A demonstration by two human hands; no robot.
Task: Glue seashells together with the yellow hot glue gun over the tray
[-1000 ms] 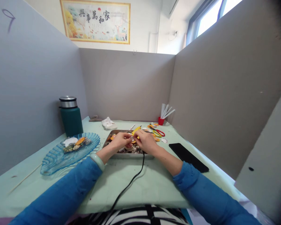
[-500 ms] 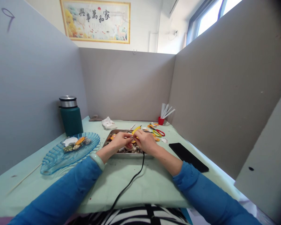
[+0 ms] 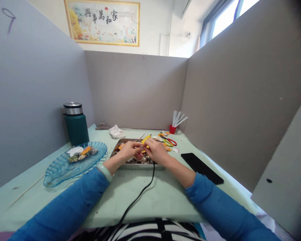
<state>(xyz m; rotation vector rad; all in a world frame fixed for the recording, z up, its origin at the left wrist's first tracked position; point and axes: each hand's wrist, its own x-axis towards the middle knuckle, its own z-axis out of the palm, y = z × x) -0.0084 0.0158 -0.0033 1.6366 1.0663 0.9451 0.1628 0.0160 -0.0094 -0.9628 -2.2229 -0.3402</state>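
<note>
My left hand (image 3: 128, 151) and my right hand (image 3: 156, 151) meet over a steel tray (image 3: 137, 166) that holds several small shells and orange pieces. The right hand is closed round a yellow glue gun (image 3: 145, 138) whose black cord (image 3: 137, 198) runs back toward me. Pinched in the left hand's fingers is a small shell piece (image 3: 138, 146), right at the gun's tip. Both arms wear blue sleeves, and a pale green bangle (image 3: 104, 172) sits on the left wrist.
A blue glass dish (image 3: 65, 167) with shells lies at the left, a green flask (image 3: 75, 124) behind it. Scissors (image 3: 168, 141), a red cup of white sticks (image 3: 173, 128) and a black phone (image 3: 201, 164) lie at the right. Grey partitions enclose the table.
</note>
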